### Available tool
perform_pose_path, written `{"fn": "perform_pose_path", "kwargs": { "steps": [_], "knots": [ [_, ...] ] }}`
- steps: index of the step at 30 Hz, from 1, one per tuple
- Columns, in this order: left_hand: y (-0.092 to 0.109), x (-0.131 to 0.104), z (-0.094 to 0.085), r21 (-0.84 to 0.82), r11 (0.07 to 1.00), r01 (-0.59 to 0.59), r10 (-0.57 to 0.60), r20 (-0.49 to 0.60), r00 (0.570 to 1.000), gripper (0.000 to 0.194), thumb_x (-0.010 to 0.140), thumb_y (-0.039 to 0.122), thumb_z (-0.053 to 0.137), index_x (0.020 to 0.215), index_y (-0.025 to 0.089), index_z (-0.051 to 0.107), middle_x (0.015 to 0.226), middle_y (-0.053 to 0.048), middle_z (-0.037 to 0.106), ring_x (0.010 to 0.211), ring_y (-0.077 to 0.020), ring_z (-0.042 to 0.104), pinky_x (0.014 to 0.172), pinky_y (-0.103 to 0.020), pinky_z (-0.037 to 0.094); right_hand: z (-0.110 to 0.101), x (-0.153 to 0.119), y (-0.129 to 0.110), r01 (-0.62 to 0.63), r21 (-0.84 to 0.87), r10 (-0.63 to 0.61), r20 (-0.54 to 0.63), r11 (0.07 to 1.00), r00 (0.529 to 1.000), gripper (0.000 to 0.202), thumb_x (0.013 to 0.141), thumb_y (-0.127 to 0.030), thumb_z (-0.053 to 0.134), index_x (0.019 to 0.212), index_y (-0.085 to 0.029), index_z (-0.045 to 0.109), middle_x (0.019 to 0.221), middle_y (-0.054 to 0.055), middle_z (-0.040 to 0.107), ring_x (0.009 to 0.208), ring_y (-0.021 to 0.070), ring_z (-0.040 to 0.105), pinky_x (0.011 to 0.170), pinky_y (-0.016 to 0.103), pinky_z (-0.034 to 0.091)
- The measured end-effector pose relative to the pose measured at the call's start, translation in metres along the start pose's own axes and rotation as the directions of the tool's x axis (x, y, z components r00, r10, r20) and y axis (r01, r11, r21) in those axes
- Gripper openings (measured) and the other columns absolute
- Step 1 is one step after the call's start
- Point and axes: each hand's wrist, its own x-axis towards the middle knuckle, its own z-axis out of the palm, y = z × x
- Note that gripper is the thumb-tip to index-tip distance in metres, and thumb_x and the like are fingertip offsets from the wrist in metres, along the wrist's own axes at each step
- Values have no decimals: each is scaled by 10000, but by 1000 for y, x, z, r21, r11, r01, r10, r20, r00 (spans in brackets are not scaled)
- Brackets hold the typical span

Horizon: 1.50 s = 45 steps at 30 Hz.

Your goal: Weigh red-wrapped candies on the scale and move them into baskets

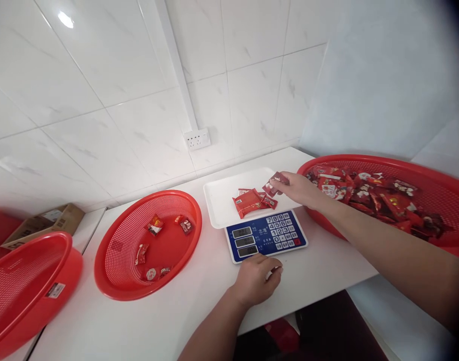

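Red packet [273, 183], pinched at its right end between thumb and fingers of the right grip [297, 188], held over the white tray [220, 196] of the scale [265, 231]. Left grip [257, 279], loosely curled at the scale's near edge; whether it encloses anything cannot be told. Other packets [247, 202] lie on the scale's tray, just beside the held one. Right of the scale, a large basket [436, 183] heaped with packets; left of it, a round basket [124, 238] holding a few. Counter [86, 321] beneath the scale.
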Motion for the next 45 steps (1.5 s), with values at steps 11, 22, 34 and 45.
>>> {"fn": "perform_pose_path", "kwargs": {
  "steps": [11, 22, 34, 45],
  "knots": [
    [3, 0, -1, 10, 999, -32, 31, 131, 991, 213, 882, 251, 443, 930, 180, 637, 793, -38, 703, 736, -151, 633, 701, -253, 502, 1, -19, -3, -117, 365, 110, 38, 924, 993, 152, 799, -330, 582, 892, -211, 606, 797, 30, 693, 723, 173, 655, 682, 334, 552],
    [6, 0, 2, 54, 997, -48, 34, 237, 971, 219, 867, 259, 472, 975, 169, 641, 815, -43, 705, 771, -163, 644, 709, -254, 500, 1, -25, -5, -13, 220, 12, 6, 975, 1000, 284, 761, -384, 612, 972, -192, 611, 849, 43, 698, 733, 182, 634, 643, 329, 520],
    [4, 1, 2, 56, 998, -32, 17, 255, 967, 227, 878, 266, 448, 979, 180, 633, 816, -45, 702, 773, -164, 646, 724, -263, 501, 31, -13, -11, 289, -286, -257, 146, 914, 955, 408, 863, -322, 435, 1264, -275, 498, 1276, 54, 506, 935, 215, 605, 802, 375, 489],
    [4, 2, 1, 34, 999, -32, 23, 243, 970, 235, 884, 263, 440, 985, 171, 631, 825, -47, 704, 773, -162, 640, 715, -263, 501, 28, -35, 1, 277, -366, -262, 91, 888, 961, 402, 879, -390, 435, 1267, -299, 495, 1330, 38, 464, 996, 240, 590, 682, 345, 507]
  ]
}}
